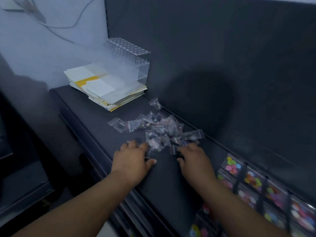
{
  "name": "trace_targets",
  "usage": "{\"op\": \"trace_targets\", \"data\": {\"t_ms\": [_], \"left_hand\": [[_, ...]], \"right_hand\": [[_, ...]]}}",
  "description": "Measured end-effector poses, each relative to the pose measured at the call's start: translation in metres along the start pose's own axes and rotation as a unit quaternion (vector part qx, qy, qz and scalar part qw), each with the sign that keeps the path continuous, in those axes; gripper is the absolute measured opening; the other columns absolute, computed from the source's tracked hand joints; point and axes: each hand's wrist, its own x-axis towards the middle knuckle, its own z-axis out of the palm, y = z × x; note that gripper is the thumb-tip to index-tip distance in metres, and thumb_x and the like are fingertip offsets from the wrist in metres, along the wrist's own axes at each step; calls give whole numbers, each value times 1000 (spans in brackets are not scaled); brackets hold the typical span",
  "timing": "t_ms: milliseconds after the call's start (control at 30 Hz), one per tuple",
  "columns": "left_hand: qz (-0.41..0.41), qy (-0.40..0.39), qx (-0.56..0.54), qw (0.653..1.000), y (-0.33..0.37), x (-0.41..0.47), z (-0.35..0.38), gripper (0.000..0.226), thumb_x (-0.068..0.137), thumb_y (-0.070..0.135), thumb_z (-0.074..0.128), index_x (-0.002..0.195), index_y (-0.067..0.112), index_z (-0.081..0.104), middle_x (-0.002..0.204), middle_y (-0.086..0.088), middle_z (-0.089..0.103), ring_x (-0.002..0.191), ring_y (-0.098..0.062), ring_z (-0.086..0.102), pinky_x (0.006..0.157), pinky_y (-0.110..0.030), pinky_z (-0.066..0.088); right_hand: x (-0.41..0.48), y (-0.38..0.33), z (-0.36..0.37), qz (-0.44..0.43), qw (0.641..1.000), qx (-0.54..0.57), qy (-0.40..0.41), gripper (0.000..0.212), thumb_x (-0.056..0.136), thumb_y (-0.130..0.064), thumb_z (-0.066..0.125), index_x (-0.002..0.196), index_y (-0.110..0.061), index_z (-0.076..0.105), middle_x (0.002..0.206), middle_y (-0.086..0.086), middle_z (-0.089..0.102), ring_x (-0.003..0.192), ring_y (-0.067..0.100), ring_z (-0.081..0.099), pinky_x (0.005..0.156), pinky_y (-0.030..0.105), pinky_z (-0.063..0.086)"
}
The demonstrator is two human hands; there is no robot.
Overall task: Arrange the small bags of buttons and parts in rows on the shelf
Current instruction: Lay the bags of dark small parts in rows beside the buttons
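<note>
My left hand and right hand lay flat and loose, gripping nothing, fingertips touching the pile of small bags on the shelf.

The heap of small bags was blurred, its contents too small to tell. The rows of coloured button bags were cut off by the right and bottom edges, also blurred.

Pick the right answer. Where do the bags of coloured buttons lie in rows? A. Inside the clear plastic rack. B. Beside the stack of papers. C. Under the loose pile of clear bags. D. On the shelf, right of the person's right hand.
D: the bags of coloured buttons lie in rows on the shelf, to the right of the right hand.
</note>
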Motion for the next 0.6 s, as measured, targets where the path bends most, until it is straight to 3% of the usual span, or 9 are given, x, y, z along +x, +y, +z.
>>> {"op": "trace_targets", "data": {"t_ms": [67, 167, 267, 367, 433, 500, 600], "left_hand": [[22, 27, 14, 999, -2, 8, 6, 41, 89, 54, 46, 122, 31, 51, 122, 0, 50, 114, -25, 43, 90, -36, 41], [76, 63, -11, 995, -7, 14, 12, 18, 94, 25, 46, 106, 21, 59, 104, -1, 53, 100, -22, 47, 75, -31, 41], [147, 58, -69, 985, -19, 18, 10, 17, 86, 3, 49, 92, 16, 60, 96, -3, 55, 93, -23, 49, 70, -33, 42], [176, 48, -143, 973, -34, 23, 4, 19, 82, -1, 53, 83, 16, 61, 91, -1, 58, 87, -19, 52, 70, -31, 42], [140, 54, -259, 954, -37, 23, -6, 13, 85, 3, 58, 79, 14, 63, 85, 1, 62, 78, -14, 54, 67, -27, 43], [62, 34, -399, 914, -34, 24, -19, 13, 87, 12, 63, 74, 13, 63, 74, 0, 63, 66, -12, 55, 58, -24, 43], [-29, -59, -594, 802, -21, 23, -36, 18, 88, 4, 62, 73, 14, 59, 75, -7, 64, 64, -17, 58, 58, -26, 48]], "right_hand": [[1, -4, 5, 4, 1000, 5, 16, 16, 90, -20, 51, 99, -12, 61, 104, 6, 51, 99, 24, 49, 75, 28, 40], [0, -10, 8, 19, 1000, 0, 17, 11, 89, -15, 51, 91, -8, 60, 100, 8, 53, 93, 25, 52, 70, 26, 33], [-5, -16, 7, 51, 998, 35, 29, 8, 87, -12, 53, 85, -8, 59, 92, 4, 52, 86, 23, 52, 65, 26, 30], [-12, -26, 2, 116, 985, 121, 32, 11, 86, -10, 56, 79, -17, 61, 85, -5, 52, 77, 13, 50, 63, 23, 30], [-17, -37, -5, 167, 957, 231, 56, 22, 85, -6, 57, 70, -22, 60, 76, -5, 58, 69, 10, 53, 61, 21, 37], [-24, -50, -14, 218, 912, 338, 83, 26, 86, -4, 57, 67, -20, 59, 64, -6, 57, 59, 8, 50, 54, 18, 39], [-39, -69, -26, 278, 842, 451, 103, 23, 89, -8, 57, 69, -18, 60, 60, -4, 54, 56, 10, 46, 54, 20, 40]]}}
